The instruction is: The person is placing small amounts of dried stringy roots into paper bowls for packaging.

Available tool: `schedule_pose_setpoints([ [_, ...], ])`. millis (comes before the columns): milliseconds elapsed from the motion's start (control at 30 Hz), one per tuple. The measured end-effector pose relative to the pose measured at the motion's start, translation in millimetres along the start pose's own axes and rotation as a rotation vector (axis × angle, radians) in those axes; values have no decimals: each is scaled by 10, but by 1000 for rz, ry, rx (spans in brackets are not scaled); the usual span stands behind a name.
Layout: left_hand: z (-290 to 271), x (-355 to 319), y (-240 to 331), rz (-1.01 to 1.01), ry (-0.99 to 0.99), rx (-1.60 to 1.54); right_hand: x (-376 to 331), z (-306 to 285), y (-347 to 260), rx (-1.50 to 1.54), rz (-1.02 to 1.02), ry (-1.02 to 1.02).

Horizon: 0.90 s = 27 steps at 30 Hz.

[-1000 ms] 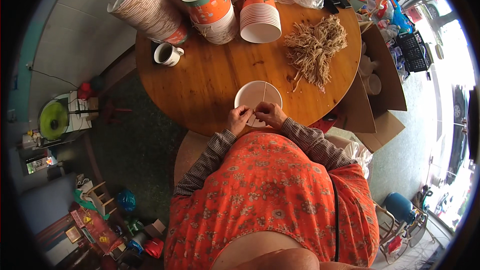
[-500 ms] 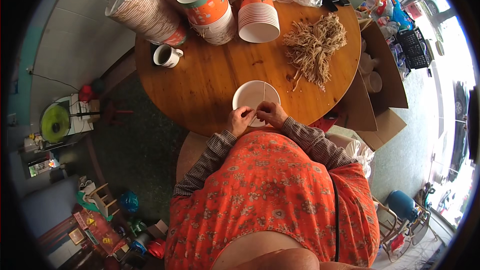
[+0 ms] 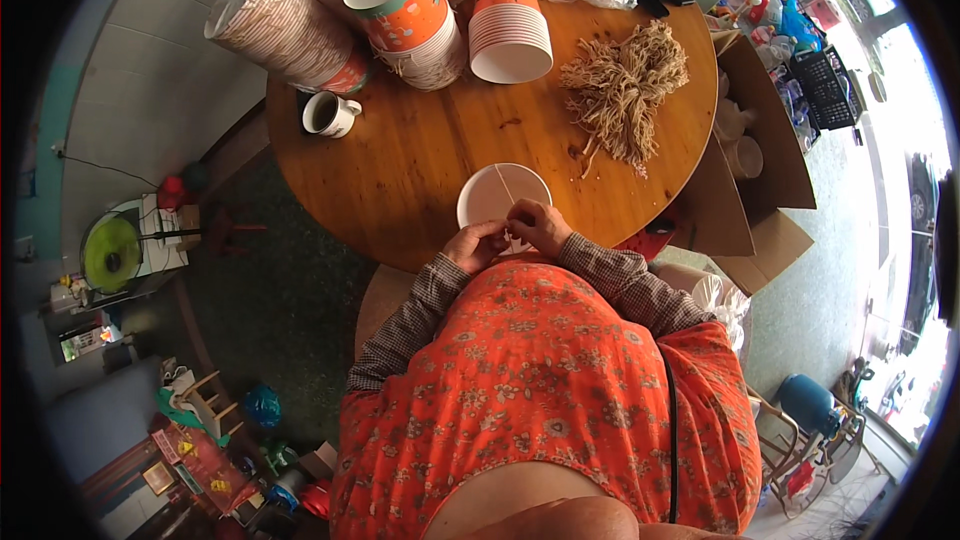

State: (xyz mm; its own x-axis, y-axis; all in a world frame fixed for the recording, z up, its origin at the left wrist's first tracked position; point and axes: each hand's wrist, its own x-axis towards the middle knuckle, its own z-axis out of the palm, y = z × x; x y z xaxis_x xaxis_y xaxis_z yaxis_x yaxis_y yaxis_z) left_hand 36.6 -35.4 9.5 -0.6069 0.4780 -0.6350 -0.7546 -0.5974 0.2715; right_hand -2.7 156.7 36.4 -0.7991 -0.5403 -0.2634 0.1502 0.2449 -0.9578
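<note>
Two hands meet at the near side of the white tub (image 3: 478, 197): R hand (image 3: 540, 227), grip apparently pinched on the string (image 3: 505, 181); L hand (image 3: 476, 246) right beside it, too small to tell if closed. Tub sits on the tabletop (image 3: 380, 175), just beyond & partly under both grips. Prob. best: string straight, lightly taut, small finger moves, no yanking or tub may tip. Cord bundle (image 3: 632, 92) lies beyond, R of grip.

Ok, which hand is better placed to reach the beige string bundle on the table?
Probably the right hand: the beige string bundle lies to the right on the table, nearer to it than to the left hand. Both are close together at the near edge of the white container.
</note>
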Motion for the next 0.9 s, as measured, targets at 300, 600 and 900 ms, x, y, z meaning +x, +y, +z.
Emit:
schedule_pose_setpoints([
  [300,100,-21,4,52,70,-86,-43,1,45,199,3,31],
  [600,112,-25,-4,175,89,55,-56,19,33,-14,-77,192],
  [900,235,-50,-26,448,332,862,-5,26,42,67,-11,199],
])
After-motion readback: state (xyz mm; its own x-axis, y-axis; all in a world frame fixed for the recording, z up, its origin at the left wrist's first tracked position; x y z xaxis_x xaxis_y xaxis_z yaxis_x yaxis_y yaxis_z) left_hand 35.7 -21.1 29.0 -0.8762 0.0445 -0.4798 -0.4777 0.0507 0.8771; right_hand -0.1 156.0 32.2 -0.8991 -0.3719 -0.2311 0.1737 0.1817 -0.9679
